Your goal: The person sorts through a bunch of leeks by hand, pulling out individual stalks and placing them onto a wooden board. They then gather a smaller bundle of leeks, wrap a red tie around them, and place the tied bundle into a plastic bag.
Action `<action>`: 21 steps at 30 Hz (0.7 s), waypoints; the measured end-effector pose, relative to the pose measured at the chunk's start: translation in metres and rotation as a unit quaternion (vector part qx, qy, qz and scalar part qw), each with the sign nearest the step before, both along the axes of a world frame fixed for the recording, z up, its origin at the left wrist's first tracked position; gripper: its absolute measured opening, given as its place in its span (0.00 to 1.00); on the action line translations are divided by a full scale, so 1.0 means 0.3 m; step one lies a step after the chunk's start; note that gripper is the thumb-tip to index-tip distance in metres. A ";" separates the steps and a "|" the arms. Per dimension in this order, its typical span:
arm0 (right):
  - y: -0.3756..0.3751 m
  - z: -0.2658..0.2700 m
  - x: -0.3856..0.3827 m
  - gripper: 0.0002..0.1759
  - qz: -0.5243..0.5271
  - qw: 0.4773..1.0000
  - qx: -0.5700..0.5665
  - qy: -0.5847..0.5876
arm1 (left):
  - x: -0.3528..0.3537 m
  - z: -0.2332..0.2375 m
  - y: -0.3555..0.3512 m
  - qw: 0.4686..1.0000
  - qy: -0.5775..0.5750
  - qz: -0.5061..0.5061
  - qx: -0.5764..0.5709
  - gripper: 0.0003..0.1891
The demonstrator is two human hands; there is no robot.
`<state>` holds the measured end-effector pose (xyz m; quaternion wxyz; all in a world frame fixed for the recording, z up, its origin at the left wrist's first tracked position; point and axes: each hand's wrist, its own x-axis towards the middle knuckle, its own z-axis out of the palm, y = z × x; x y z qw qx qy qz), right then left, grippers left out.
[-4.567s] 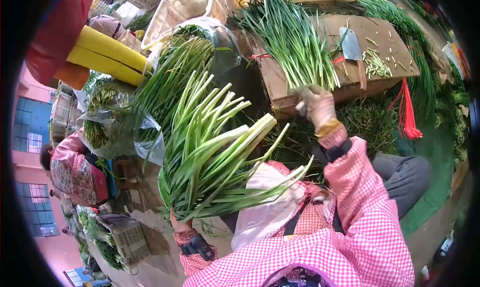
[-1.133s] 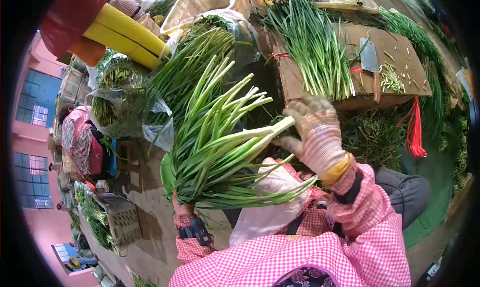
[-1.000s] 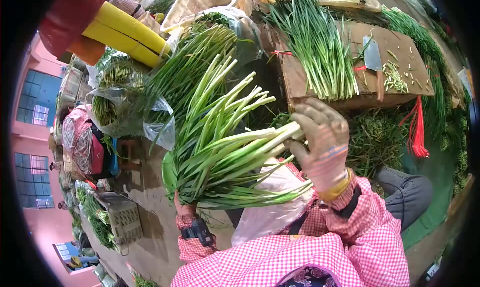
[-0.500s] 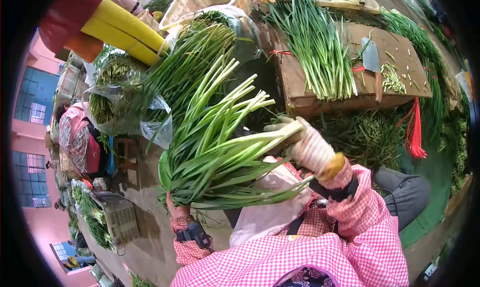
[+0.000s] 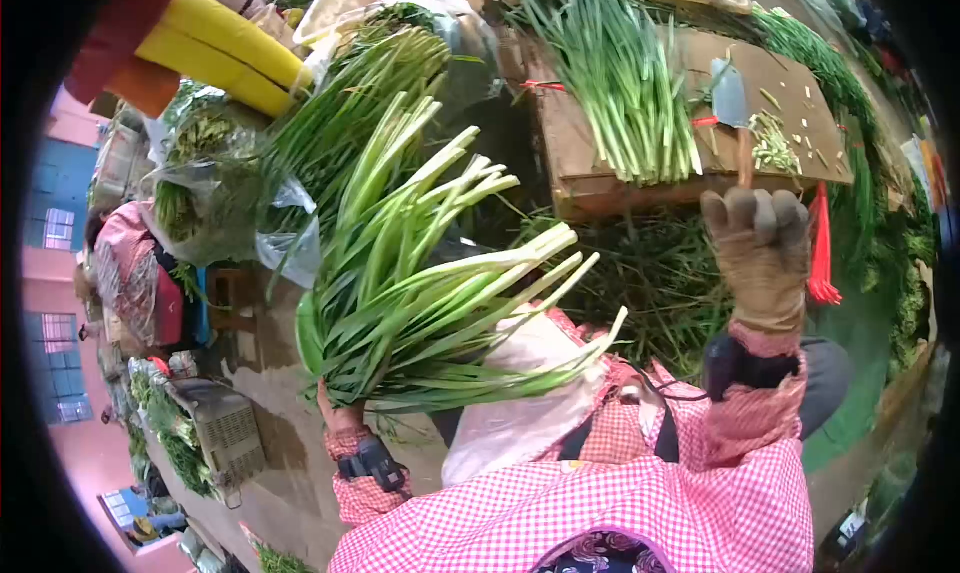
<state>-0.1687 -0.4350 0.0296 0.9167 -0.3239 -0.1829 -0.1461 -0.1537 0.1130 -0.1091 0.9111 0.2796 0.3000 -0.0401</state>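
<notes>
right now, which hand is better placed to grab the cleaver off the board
Right, most likely. The right hand is empty, open and raised just below the cleaver on the board. The left hand is shut round the bunch, far over on the other side.

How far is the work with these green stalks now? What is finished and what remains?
Done: cut bits lie beside the cleaver on the board. In hand: the left hand grips a fanned bunch of stalks; the gloved right hand is raised apart from it, nothing visible in it. Left, it seems: a loose pile of stalks on the board, and more in bags behind.
</notes>
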 end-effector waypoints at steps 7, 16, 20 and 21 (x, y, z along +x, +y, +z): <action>0.009 -0.139 -0.167 0.45 0.081 0.761 -0.458 0.453 | -0.069 -0.218 0.121 0.993 0.034 -0.012 0.116 0.24; 0.174 -0.170 -0.112 0.12 0.065 0.851 -0.145 0.500 | -0.060 -0.109 0.029 0.988 0.087 0.011 0.125 0.22; -0.005 -0.302 -0.106 0.10 -0.192 0.824 -0.135 0.515 | -0.099 -0.201 0.118 0.959 -0.095 -0.161 0.213 0.21; -0.051 -0.285 -0.110 0.10 -0.251 0.788 -0.170 0.535 | -0.099 -0.193 0.109 0.981 -0.006 -0.071 0.180 0.23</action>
